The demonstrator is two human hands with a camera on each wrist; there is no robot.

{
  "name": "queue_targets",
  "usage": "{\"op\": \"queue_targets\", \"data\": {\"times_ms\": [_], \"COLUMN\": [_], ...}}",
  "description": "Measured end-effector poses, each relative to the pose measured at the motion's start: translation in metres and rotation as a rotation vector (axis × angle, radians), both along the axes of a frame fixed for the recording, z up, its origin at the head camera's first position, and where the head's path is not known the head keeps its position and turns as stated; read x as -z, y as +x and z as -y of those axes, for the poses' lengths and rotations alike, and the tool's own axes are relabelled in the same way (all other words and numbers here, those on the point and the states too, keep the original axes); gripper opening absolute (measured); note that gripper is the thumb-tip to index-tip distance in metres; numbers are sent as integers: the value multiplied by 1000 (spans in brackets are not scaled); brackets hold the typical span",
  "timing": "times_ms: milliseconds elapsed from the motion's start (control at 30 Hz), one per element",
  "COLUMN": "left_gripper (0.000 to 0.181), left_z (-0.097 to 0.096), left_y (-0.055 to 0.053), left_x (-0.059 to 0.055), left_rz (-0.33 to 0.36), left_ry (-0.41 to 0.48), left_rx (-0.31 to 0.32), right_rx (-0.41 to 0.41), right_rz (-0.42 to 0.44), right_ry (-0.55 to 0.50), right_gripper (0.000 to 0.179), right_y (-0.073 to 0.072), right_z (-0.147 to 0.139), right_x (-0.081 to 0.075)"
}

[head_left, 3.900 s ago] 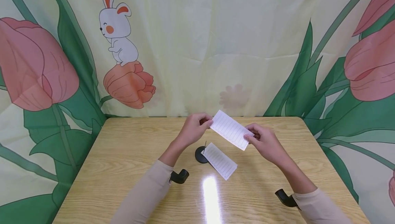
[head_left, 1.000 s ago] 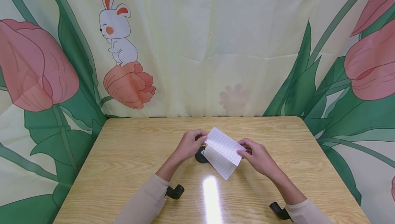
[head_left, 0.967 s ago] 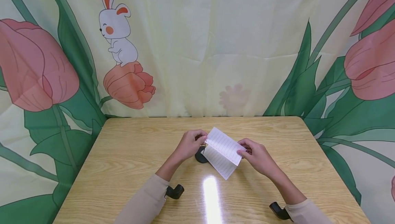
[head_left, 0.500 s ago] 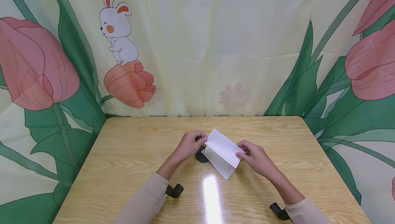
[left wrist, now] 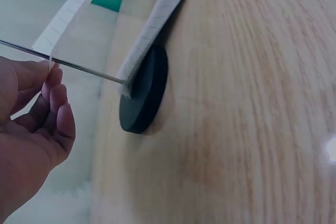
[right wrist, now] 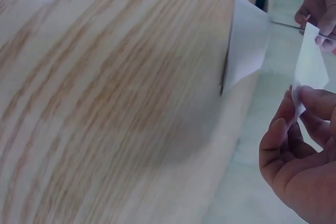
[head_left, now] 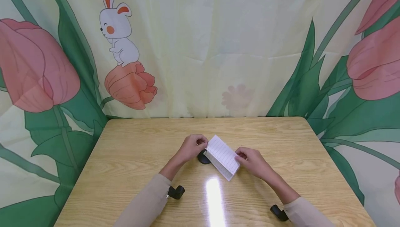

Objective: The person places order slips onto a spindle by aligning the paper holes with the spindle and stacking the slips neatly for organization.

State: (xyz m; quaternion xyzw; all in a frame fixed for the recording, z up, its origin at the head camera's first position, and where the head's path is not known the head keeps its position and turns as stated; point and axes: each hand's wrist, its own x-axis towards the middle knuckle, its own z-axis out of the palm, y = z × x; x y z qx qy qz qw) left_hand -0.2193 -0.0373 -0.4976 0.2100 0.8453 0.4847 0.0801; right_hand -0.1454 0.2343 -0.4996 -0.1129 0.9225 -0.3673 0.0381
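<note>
A lined white paper slip (head_left: 224, 153) is stretched between both hands above the table. My left hand (head_left: 192, 147) pinches its left corner between thumb and fingers, right beside the thin metal rod of a bill spike (left wrist: 89, 71). In the left wrist view that corner overlaps the rod, well above the round black base (left wrist: 147, 98). My right hand (head_left: 251, 160) pinches the opposite end with thumb and fingertips. Below lie more lined slips (left wrist: 157, 19), their corner on the rod down at the base. The raised slip partly covers them in the head view.
The wooden table (head_left: 140, 143) carries a bright light reflection (head_left: 214, 199) near the front. Behind it hangs a curtain (head_left: 187, 46) printed with tulips and a rabbit. Black wrist mounts (head_left: 176, 192) stick out by both sleeves.
Both hands have lowered the slip from high over the table to close above the lower slips, its left corner now at the spike. Over the last second the right hand has moved down and left.
</note>
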Motion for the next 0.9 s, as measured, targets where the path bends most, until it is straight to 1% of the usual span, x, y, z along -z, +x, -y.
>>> {"op": "queue_targets", "data": {"times_ms": [100, 200, 367, 533, 600, 700, 900], "left_gripper": [9, 8, 7, 8, 8, 7, 5], "left_z": [1, 1, 1, 0, 0, -1, -2], "left_y": [-2, -3, -5, -5, -6, -7, -9], "left_x": [7, 14, 25, 32, 34, 38, 43], "left_rz": [26, 42, 54, 63, 64, 54, 40], "left_ry": [14, 15, -20, -54, -54, -50, -63], "left_rx": [-15, -31, -53, -47, -45, -38, -44], "right_rx": [6, 5, 19, 40, 49, 57, 38], "right_rz": [0, 2, 21, 71, 92, 101, 104], "right_ry": [39, 59, 75, 95, 92, 87, 99], "right_gripper": [4, 7, 10, 12, 12, 14, 17], "right_y": [-5, -8, -10, -10, -11, -12, -14], "right_z": [2, 5, 10, 13, 14, 14, 14], "right_x": [7, 15, 25, 32, 34, 36, 36]}}
